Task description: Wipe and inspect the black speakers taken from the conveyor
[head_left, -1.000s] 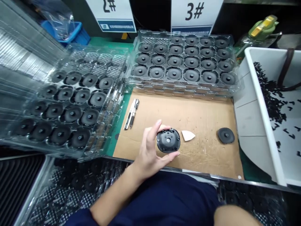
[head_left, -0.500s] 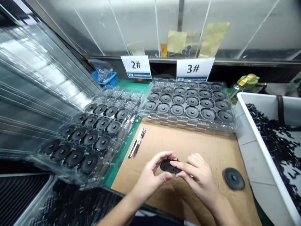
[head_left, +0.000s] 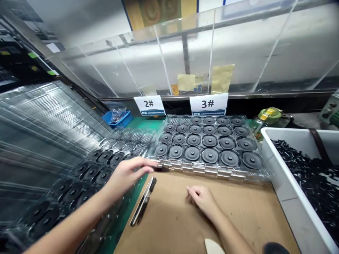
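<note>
My left hand [head_left: 132, 171] is stretched out toward the front edge of the clear tray [head_left: 201, 170]. Between its thumb and fingers is a dark disc-shaped part [head_left: 162, 168], seen nearly edge-on and blurred. Rows of round black discs [head_left: 210, 155] sit in that tray's pockets. Over the cardboard sheet [head_left: 169, 225], my right hand [head_left: 202, 200] is closed with curled fingers; anything inside it is hidden. Left of it lie slim pen-like tools [head_left: 143, 203]. Another black disc [head_left: 275, 248] is cut off by the bottom edge, lower right.
A second clear tray of discs [head_left: 91, 173] stands at the left, partly behind my left forearm. A white bin [head_left: 288, 190] of small black pieces fills the right side. A blue basket [head_left: 122, 120], a green-topped container [head_left: 271, 114] and number signs [head_left: 209, 104] stand behind.
My hands have separated. The left has carried the black part forward and left toward the tray edge; the right has let go of it and curled closed. The view has tilted up.
</note>
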### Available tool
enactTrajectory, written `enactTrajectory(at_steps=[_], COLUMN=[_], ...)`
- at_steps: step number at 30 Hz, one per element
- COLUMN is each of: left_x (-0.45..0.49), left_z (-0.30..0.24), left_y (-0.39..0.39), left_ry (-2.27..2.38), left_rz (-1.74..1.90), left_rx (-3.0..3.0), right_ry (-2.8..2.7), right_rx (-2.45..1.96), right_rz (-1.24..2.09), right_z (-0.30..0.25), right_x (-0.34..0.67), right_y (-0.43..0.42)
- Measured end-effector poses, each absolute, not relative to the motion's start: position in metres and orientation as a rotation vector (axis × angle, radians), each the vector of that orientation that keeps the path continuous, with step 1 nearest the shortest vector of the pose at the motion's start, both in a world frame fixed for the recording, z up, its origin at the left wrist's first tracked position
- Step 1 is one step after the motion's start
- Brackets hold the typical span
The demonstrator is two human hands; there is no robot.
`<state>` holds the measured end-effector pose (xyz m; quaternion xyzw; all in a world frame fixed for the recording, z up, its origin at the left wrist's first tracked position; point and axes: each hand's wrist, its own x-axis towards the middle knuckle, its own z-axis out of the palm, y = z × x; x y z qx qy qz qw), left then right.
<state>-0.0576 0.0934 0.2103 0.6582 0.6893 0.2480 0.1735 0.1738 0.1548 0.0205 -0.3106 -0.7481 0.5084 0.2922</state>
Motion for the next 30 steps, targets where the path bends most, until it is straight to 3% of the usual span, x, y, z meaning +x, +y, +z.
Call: enactTrajectory(at_steps=[9,17,23,27,30], left_x=[-0.087,-0.084,-0.076,-0.06,-0.036], left_z=[0.2,0.139,0.134,0.179,0.223], left_y=[0.316,0.415,0.391,0.309,0.234], left_ry=[1.943,2.132,2.096,1.879,1.402], left_rz=[0.505,0.543,0.644,0.612,0.656], left_rx=[2.346,2.217,2.186,2.267,2.465], right_ry=[-2.001,-2.031,-2.053,-2.049,-2.052], right_rx=[-0.842,-0.841,-0.86,-0.847,-0.847], right_rz=[1.489,1.467,1.44,1.453,1.45], right_z=[0.018,0.014,0.013,0.014,0.014], right_x=[0.178,0.177,0.177,0.178,0.18], right_y=[0.158,0.16,0.16,0.162,0.162])
